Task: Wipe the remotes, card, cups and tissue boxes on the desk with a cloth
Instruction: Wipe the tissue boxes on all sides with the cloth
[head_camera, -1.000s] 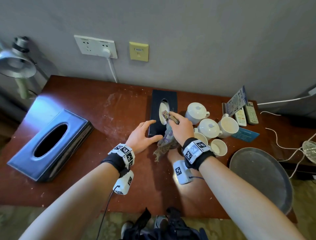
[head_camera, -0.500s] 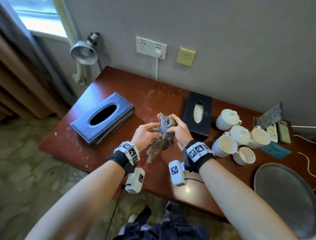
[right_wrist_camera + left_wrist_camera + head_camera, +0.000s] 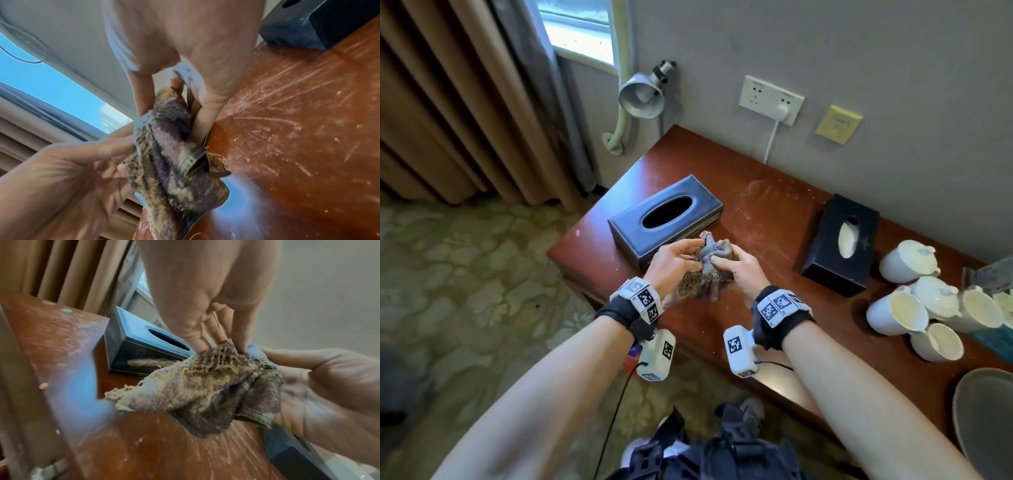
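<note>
Both hands hold a crumpled, worn purple-and-yellow cloth (image 3: pixel 707 265) a little above the red-brown desk (image 3: pixel 770 209). My left hand (image 3: pixel 690 255) pinches its left side and my right hand (image 3: pixel 726 262) pinches its right side. The wrist views show the cloth (image 3: pixel 205 386) (image 3: pixel 174 162) bunched between thumbs and fingers. A blue tissue box (image 3: pixel 664 219) lies just behind the hands, near the desk's left end. Farther right stands a black tissue box (image 3: pixel 842 243) with white tissue in its slot. Several white cups (image 3: pixel 897 311) cluster at the right, and a teal card (image 3: pixel 996 337) shows at the edge of the picture.
A grey round tray (image 3: pixel 986 414) lies at the front right. A metal wall lamp (image 3: pixel 642 96) hangs beyond the desk's left end, beside curtains (image 3: pixel 465 102). A white cable (image 3: pixel 770 140) runs from the wall socket down behind the desk. The desk top is dusty and scratched.
The cloth has moved left from the black tissue box to in front of the blue one. My left hand left the desk and took hold of the cloth. The view swung left.
</note>
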